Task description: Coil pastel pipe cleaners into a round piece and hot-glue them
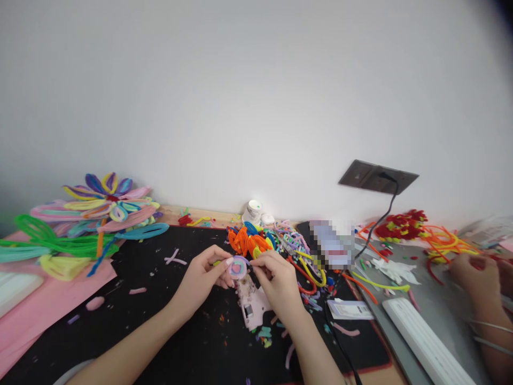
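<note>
My forearms (136, 337) angle in low over the black mat (188, 342) | left hand (208, 267): grip pinched shut on the pastel coil (237, 268)'s left side, likely steadying it | right hand (276, 275): grip closed at its right edge, probably against unwinding | coil raised between both, pink tool (252, 313) beneath, seemingly within easy reach | orange loops (239, 240) just beyond | white cup (254, 209) by the wall (256, 107)

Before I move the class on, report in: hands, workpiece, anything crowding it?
Left hand pinching pastel coil. Right hand at coil's edge. Pink glue gun lying close below; orange loops crowding just behind.
</note>
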Tool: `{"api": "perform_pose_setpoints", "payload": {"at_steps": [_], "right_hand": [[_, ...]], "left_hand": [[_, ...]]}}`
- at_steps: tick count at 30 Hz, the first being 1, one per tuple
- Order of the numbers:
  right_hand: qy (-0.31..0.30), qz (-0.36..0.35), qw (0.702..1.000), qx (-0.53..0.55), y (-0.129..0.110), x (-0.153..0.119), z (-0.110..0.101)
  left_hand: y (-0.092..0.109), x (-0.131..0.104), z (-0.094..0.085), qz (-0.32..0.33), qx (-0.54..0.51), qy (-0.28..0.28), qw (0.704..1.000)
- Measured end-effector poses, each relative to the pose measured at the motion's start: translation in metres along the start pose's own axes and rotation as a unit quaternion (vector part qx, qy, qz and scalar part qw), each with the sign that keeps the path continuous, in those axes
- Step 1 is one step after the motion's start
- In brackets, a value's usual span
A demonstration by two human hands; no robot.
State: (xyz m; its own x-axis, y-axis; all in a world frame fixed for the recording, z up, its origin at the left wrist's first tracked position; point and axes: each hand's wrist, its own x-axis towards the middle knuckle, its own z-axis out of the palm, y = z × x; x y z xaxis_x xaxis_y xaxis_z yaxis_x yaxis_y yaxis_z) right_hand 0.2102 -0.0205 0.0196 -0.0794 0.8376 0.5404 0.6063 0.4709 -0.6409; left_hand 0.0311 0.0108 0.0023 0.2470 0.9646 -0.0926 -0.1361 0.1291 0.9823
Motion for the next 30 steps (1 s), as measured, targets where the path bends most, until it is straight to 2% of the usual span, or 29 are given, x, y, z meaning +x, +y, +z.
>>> {"api": "perform_pose_setpoints", "payload": {"at_steps": [11,30], "right_hand": [[-0.001,0.036,0.999,0.02,0.0017,0.0018,-0.0031],[-0.005,0.041,0.999,0.015,0.0051,-0.0008,0.002]], "left_hand": [[0.0002,0.0012,-0.0003,0.003,0.008,-0.011,1.0],[0.0014,-0.0001,0.0009,0.002,0.0,-0.003,1.0]]}}
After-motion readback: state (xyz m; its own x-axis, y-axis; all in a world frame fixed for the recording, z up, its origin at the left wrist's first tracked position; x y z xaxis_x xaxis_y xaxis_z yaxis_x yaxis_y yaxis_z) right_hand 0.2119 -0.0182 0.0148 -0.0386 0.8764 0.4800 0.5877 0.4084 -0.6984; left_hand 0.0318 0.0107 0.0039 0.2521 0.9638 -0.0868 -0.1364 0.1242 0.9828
